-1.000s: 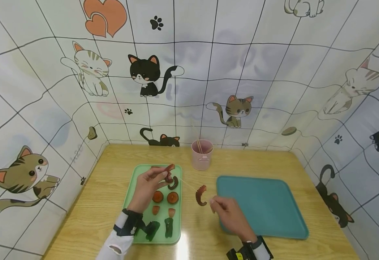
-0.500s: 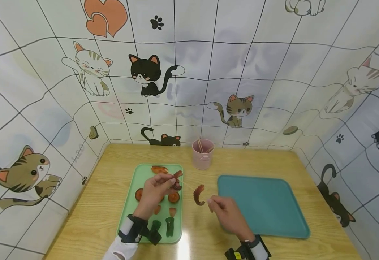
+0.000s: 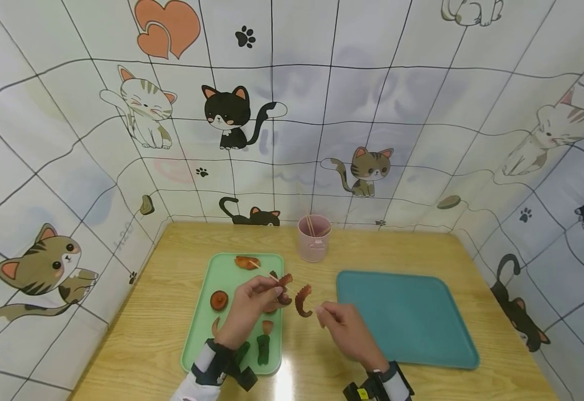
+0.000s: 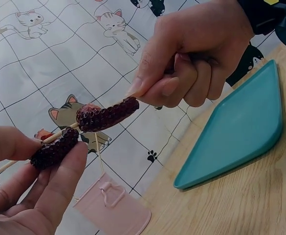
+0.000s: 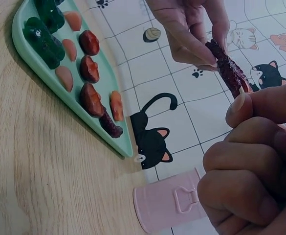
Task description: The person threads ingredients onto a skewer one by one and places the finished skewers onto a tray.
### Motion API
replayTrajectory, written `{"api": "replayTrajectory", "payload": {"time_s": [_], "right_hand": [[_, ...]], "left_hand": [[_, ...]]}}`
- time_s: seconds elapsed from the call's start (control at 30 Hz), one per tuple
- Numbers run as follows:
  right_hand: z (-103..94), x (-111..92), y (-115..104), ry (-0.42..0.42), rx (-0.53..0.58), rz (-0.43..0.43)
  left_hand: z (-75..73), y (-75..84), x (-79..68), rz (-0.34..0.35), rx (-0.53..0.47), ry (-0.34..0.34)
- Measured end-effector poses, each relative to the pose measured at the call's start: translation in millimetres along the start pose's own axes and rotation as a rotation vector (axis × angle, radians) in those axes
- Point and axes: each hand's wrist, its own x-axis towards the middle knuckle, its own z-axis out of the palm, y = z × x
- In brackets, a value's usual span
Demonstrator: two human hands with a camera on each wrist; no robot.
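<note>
My left hand (image 3: 249, 312) pinches a dark red, curved tentacle piece (image 4: 55, 149) studded with suckers. A thin wooden skewer (image 4: 59, 133) runs along it, and the skewer's pale tip shows beyond the left fingers in the head view. Nearer the right hand, a second tentacle piece (image 3: 302, 301) is threaded on the same skewer, its lower end curling toward the fingers. My right hand (image 3: 348, 328) pinches the skewer's near end between thumb and index finger, other fingers curled in. Both hands are raised between a green tray (image 3: 224, 268) and a teal tray (image 3: 407, 320).
The green tray carries brown round pieces (image 3: 219, 301), an orange piece (image 3: 246, 262), small pinkish wedges (image 3: 267, 327) and green pieces (image 3: 263, 350). A further tentacle piece (image 5: 110, 123) lies there too. Behind stands a pink bucket (image 3: 313, 248) with sticks inside.
My left hand has moved right and slightly down with its tentacle piece, closer to the other tentacle piece. More of the skewer's tip now shows on the left. The right hand has barely moved.
</note>
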Motion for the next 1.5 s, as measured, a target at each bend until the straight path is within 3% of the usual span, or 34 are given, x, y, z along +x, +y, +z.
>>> {"api": "replayTrajectory", "payload": {"time_s": [0.37, 0.5, 0.73, 1.03, 1.17, 1.3, 1.5], "right_hand": [[-0.4, 0, 5, -0.001, 0.008, 0.038], [-1.8, 0, 6, 0.009, 0.015, 0.028], [-6.7, 0, 8, 0.054, 0.017, 0.001], [-10.2, -1, 13, 0.077, 0.03, -0.003], [-10.1, -1, 12, 0.072, 0.035, 0.011], [-10.3, -2, 12, 0.053, 0.042, 0.019], [-10.4, -4, 15, 0.056, 0.056, 0.016]], "left_hand": [[-1.6, -0.5, 1.6, -0.011, -0.009, -0.069], [-5.4, 0.1, 3.7, 0.0, 0.037, -0.07], [-21.2, 2.7, 13.4, 0.072, 0.262, -0.012], [-41.9, 0.1, 39.0, 0.097, 0.486, 0.103], [-47.9, -8.5, 53.3, 0.133, 0.648, 0.093], [-51.0, -16.6, 65.4, 0.114, 0.823, 0.068], [-48.8, -26.9, 81.0, 0.136, 0.995, -0.016]]}}
